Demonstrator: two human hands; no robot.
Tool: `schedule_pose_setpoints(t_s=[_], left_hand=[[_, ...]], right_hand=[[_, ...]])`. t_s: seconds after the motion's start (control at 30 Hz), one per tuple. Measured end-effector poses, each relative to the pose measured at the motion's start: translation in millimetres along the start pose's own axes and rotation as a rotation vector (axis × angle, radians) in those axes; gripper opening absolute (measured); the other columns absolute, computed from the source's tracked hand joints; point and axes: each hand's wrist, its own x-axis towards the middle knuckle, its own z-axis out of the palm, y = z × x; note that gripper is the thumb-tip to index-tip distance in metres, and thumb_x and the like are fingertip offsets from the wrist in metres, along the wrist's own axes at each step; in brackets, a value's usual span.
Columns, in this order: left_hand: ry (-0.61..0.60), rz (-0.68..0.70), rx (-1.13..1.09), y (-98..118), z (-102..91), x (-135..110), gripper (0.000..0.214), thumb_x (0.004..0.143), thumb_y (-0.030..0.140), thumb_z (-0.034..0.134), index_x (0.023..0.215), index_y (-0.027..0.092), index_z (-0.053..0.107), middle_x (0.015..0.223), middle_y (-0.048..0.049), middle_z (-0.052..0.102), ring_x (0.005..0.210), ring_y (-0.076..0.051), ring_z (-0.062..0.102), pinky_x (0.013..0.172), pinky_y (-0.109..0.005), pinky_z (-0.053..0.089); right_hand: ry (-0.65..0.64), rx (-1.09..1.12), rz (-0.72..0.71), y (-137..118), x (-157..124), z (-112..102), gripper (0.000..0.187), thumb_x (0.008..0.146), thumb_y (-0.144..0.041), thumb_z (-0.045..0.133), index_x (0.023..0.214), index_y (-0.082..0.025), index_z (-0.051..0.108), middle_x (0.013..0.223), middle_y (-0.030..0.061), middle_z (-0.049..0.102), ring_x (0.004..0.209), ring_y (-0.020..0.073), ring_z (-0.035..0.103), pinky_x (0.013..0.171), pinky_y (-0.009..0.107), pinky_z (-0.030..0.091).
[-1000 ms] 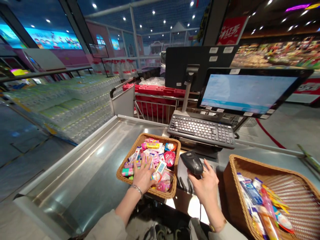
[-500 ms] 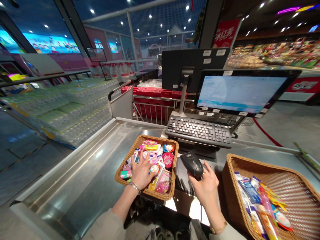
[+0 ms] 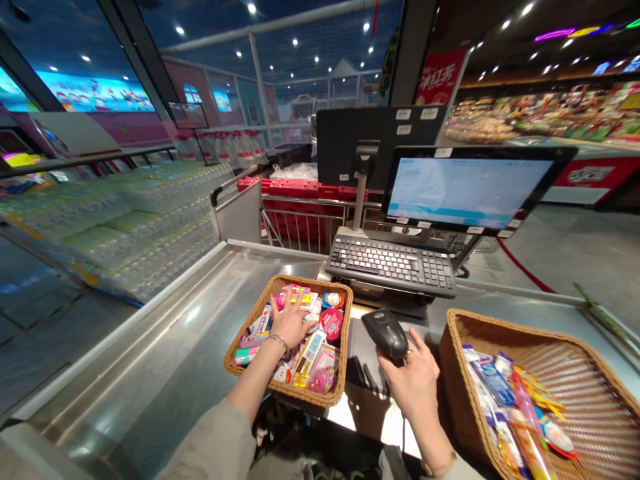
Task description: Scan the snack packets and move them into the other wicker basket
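Note:
My left hand [image 3: 291, 321] reaches into a wicker basket [image 3: 249, 320] full of small colourful packets, its fingers spread over the items near the basket's far side. Whether it grips any packet is hidden. My right hand [image 3: 413, 375] is wrapped round the handle of a black barcode scanner [image 3: 385, 332], held just above the steel counter between the two baskets. A second wicker basket [image 3: 575, 373] at the right holds several long packets along its left side.
A black keyboard [image 3: 391, 263] and a tilted touchscreen [image 3: 470, 188] stand behind the scanner. The steel checkout counter [image 3: 165, 360] runs to the left, with a raised edge. Red shopping baskets [image 3: 300, 193] sit behind a metal rail. Stacked bottled water lies at the left.
My left hand has moved from the near part of the left basket towards its far side. My right hand stays on the scanner, shifting only slightly.

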Motion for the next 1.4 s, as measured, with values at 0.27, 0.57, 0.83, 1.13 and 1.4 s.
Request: schedule_pose_setpoints(t_s=[0.27,0.57,0.83,1.13,1.4], left_hand=[[0.075,-0.132,-0.119,-3.0,7.7,15.2,0.028,0.093,0.046,0.047,0.100,0.038,0.073,0.149,0.0013,0.047,0.149,-0.036,0.011,0.105,-0.077,-0.010],[0.066,0.048,-0.048,1.2,-3.2,9.9,0.032,0.090,0.052,0.050,0.112,0.039,0.070,0.147,-0.0001,0.050,0.149,-0.035,0.013,0.107,-0.072,-0.017],[0.035,-0.081,-0.086,0.3,-1.2,22.2,0.028,0.094,0.042,0.046,0.101,0.040,0.074,0.146,0.0031,0.050,0.149,-0.035,0.012,0.104,-0.076,-0.014],[0.149,-0.191,-0.139,-0.1,7.5,23.6,0.032,0.094,0.040,0.045,0.088,0.035,0.076,0.141,0.0046,0.054,0.150,-0.029,0.010,0.112,-0.068,-0.012],[0.209,-0.201,-0.220,9.4,-11.5,25.9,0.039,0.093,0.049,0.043,0.080,0.031,0.075,0.142,0.0038,0.054,0.149,-0.031,0.014,0.112,-0.067,-0.016]], right_hand=[[-0.002,-0.011,0.010,1.7,1.3,-4.2,0.028,0.068,-0.045,0.064,0.081,-0.022,0.075,0.110,0.0089,0.072,0.128,0.0327,0.049,0.104,0.051,0.036],[-0.007,-0.023,-0.007,1.4,3.4,-6.3,0.027,0.070,-0.046,0.062,0.079,-0.023,0.074,0.104,0.0080,0.073,0.128,0.0317,0.049,0.104,0.050,0.036],[-0.011,-0.014,-0.006,3.0,4.7,-6.7,0.029,0.069,-0.045,0.062,0.081,-0.022,0.074,0.106,0.0099,0.072,0.129,0.0322,0.047,0.105,0.051,0.034],[0.013,-0.001,0.007,8.1,4.9,-5.0,0.031,0.069,-0.046,0.061,0.081,-0.021,0.073,0.107,0.0120,0.071,0.129,0.0319,0.047,0.106,0.052,0.034],[0.016,-0.001,-0.009,4.9,4.4,-4.9,0.030,0.068,-0.045,0.063,0.083,-0.021,0.073,0.110,0.0116,0.070,0.129,0.0312,0.047,0.106,0.050,0.035]])
